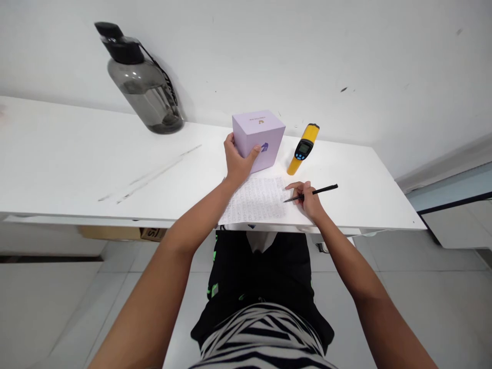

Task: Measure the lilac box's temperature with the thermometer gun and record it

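My left hand (239, 163) grips a light purple box (264, 137) by its left side and front, with the thumb across the front face near a dark purple mark. The box stands at the back of the white table, just behind a sheet of bubble wrap (255, 202). In my right hand (305, 197) is a black pen (326, 189), its tip pointing left over the wrap's right edge. Whether the tip touches the wrap I cannot tell. A yellow and black infrared thermometer (303, 148) lies right of the box, beyond my right hand.
A grey water bottle (148, 95) with a black lid stands at the back left against the white wall. The narrow white table (77, 159) has dark scuff lines on its left part. Below its front edge, a cardboard box (111, 232) shows at the left.
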Demonstrator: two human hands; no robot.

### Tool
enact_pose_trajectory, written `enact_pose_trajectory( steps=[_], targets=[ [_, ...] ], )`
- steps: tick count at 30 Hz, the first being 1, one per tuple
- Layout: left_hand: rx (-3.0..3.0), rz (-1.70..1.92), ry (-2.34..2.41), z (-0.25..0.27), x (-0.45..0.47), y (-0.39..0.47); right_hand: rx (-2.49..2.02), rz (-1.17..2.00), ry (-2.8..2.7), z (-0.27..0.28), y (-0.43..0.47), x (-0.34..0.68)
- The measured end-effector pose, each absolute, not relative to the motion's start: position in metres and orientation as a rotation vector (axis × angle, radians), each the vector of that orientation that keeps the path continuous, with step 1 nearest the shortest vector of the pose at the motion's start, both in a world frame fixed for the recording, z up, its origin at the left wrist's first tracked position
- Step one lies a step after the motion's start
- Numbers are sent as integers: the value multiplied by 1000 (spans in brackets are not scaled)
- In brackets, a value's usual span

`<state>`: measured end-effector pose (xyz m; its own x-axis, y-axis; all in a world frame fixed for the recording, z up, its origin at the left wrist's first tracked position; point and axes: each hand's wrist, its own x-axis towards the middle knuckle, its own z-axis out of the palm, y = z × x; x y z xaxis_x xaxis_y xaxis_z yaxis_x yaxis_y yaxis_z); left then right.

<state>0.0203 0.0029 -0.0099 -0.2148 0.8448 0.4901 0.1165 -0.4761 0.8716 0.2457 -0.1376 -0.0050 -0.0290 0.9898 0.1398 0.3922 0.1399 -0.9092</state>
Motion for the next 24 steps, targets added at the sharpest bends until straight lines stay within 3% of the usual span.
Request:
enact_pose_trajectory(
  steps=[13,24],
  targets=[
    [1492,1730,1170,-11,19,7,-1352,932,-1499,0,-139,243],
    [1519,1688,1157,-10,20,6,-1403,775,-1550,9,-143,240]
  ],
)
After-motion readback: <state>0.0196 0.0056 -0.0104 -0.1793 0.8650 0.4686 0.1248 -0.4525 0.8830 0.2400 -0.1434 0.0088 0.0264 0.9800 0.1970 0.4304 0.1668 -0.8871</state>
